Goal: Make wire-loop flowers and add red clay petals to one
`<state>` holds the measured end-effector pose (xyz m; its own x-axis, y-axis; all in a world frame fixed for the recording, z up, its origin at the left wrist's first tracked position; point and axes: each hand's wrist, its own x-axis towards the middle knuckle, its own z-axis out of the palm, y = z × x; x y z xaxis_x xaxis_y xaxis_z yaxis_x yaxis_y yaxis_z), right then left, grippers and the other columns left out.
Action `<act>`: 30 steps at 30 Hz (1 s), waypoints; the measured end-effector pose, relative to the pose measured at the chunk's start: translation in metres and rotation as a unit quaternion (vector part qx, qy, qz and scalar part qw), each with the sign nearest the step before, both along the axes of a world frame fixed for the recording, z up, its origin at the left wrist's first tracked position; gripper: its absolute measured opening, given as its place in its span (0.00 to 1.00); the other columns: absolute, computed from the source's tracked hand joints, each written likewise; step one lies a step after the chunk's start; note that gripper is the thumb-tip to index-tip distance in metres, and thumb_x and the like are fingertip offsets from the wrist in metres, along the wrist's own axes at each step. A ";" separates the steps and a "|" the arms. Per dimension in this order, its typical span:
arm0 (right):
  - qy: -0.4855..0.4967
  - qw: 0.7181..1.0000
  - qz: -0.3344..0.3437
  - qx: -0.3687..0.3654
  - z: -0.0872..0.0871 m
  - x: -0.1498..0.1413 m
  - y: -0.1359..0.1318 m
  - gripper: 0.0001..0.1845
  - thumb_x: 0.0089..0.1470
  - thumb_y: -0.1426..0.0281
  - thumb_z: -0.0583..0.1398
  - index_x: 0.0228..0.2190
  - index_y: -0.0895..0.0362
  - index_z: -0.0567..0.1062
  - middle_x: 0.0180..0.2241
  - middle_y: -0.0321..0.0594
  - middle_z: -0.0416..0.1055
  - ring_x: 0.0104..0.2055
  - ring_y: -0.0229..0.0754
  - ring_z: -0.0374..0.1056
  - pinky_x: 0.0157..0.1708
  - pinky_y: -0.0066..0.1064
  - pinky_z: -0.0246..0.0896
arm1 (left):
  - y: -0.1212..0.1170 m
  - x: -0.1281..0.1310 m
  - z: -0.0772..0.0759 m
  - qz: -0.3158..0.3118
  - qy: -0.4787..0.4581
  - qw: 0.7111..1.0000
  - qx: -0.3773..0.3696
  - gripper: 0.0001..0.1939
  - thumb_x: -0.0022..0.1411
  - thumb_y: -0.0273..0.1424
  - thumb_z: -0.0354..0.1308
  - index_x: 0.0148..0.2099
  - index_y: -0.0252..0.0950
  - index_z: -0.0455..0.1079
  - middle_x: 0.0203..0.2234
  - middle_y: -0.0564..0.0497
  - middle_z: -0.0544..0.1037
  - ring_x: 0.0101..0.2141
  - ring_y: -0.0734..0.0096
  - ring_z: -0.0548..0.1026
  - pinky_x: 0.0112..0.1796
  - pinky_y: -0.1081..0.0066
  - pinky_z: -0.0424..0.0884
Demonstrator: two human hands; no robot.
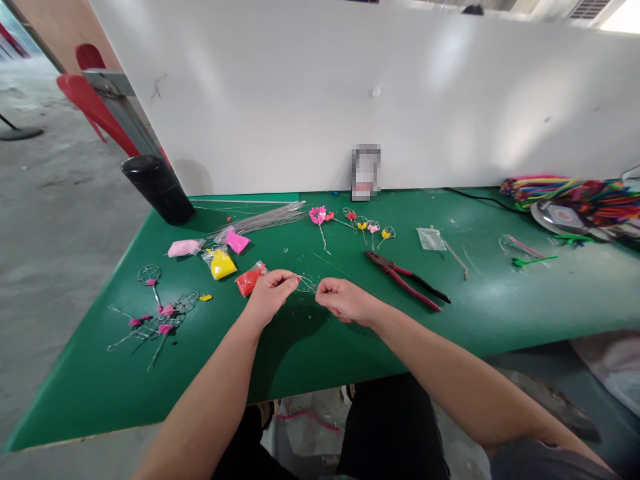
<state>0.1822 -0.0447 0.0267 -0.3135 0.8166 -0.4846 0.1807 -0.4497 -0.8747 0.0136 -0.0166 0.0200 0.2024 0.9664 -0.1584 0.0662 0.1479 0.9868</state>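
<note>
Between my two hands, just above the green table, is a thin looped metal wire (307,285). My left hand (273,293) pinches one end of it, with a small red bit at the fingertips. The other end is in the closed fingers of my right hand (345,300). A bag of red clay-like material (251,279) lies right behind my left hand. To the right of my right hand rest red-handled pliers (407,280), their jaws pointing away from me. Small wire flowers with pink, red and yellow parts (373,227) lie beyond my hands.
Bags of yellow (221,264), magenta (237,241) and pale pink material (184,249) lie left, near a bundle of straight wires (265,221). Wire pieces with pink bits (165,320) are at the left. A black cup (157,189) stands by the white panel (300,100). Colourful pipe cleaners (590,199) lie right.
</note>
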 end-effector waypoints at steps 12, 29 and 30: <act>0.042 0.998 -0.006 -0.045 -0.003 0.001 -0.001 0.04 0.43 0.73 0.54 0.23 0.54 0.60 0.07 0.21 0.51 0.07 0.26 0.40 0.07 0.19 0.33 | 0.004 -0.001 -0.010 -0.020 0.083 0.990 0.111 0.07 0.49 0.34 0.55 0.30 0.36 0.70 0.23 0.54 0.69 0.19 0.79 0.62 0.21 0.75 0.59; -0.044 0.999 0.019 0.013 -0.004 0.000 -0.002 0.04 0.46 0.68 0.54 0.24 0.54 0.62 0.11 0.24 0.53 0.11 0.28 0.45 0.12 0.22 0.38 | 0.001 0.005 -0.009 0.067 0.025 0.997 0.040 0.05 0.49 0.32 0.53 0.26 0.35 0.65 0.10 0.60 0.62 0.12 0.81 0.59 0.15 0.78 0.55; -0.097 0.993 0.032 0.058 -0.004 0.002 -0.001 0.04 0.46 0.68 0.54 0.24 0.55 0.63 0.13 0.26 0.56 0.13 0.29 0.49 0.14 0.23 0.42 | 0.001 0.005 -0.009 0.072 0.028 0.996 0.039 0.05 0.49 0.32 0.53 0.26 0.35 0.65 0.10 0.60 0.62 0.12 0.81 0.60 0.15 0.78 0.55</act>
<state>0.1838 -0.0457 0.0229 -0.2762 0.8518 -0.4452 0.3752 -0.3309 -0.8659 0.0186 -0.0156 0.0107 0.0531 0.9946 -0.0895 0.1045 0.0836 0.9910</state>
